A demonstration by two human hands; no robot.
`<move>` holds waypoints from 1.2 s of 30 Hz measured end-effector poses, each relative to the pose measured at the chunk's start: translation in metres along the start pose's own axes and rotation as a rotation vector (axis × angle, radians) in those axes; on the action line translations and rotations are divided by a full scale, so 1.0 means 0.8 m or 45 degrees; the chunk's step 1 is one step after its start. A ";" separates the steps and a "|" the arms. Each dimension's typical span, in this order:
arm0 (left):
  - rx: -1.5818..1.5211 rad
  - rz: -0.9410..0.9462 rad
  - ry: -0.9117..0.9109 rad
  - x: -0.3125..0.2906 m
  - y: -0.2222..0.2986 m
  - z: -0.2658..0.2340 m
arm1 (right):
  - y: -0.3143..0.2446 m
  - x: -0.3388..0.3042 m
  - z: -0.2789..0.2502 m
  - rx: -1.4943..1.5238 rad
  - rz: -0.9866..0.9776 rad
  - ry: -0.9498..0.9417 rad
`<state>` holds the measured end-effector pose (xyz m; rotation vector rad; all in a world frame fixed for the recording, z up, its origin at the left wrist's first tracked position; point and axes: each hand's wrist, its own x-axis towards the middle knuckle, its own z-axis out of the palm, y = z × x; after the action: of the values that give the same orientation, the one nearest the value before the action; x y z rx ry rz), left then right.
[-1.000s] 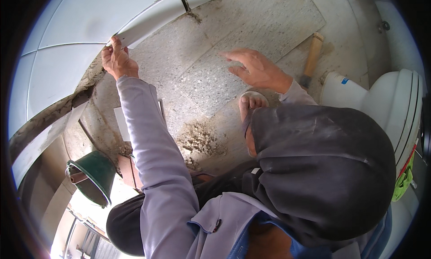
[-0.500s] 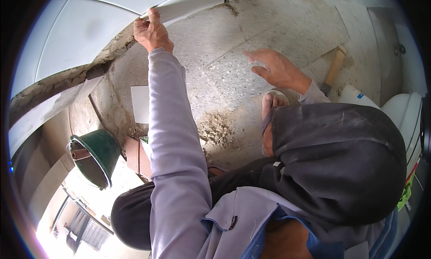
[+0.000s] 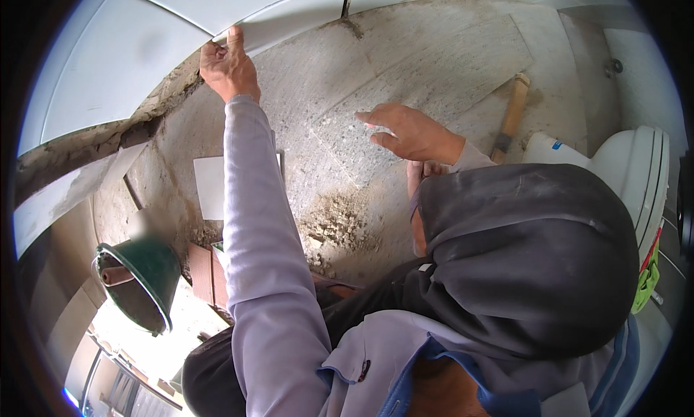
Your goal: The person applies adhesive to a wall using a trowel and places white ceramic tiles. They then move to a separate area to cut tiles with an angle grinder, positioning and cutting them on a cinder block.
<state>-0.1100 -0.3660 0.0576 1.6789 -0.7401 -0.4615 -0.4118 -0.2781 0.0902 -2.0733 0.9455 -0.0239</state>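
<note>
My left hand (image 3: 229,68) reaches to the foot of the wall. It is closed on the left end of a white wall tile (image 3: 289,20) in the lowest row, thumb up against the tile's face and fingers curled below. A larger white tile (image 3: 130,62) is set beside it, above a strip of bare rough wall (image 3: 163,99). Over the grey stone floor (image 3: 434,62) hangs my right hand (image 3: 413,133), open and holding nothing, thumb and fingers apart, near my bare foot (image 3: 418,172).
A wooden-handled tool (image 3: 515,107) leans at the right, near a white toilet (image 3: 636,171). Crumbled rubble (image 3: 336,218) lies on the floor before me. Left of my arm are a loose white tile piece (image 3: 210,189), reddish tiles (image 3: 202,272) and a tipped green bucket (image 3: 155,276).
The whole view has shifted a little. My right hand has come slightly leftward and nearer to me, still open. My left hand keeps its place at the tile's end.
</note>
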 end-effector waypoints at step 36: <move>-1.105 -0.320 -0.266 -0.095 0.057 -0.184 | -0.185 0.064 -0.155 -0.278 -0.815 0.696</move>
<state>-0.0783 -0.2132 0.1303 0.9062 -0.3743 -0.9834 -0.3255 -0.3411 0.2592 -2.5533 0.5549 -0.8926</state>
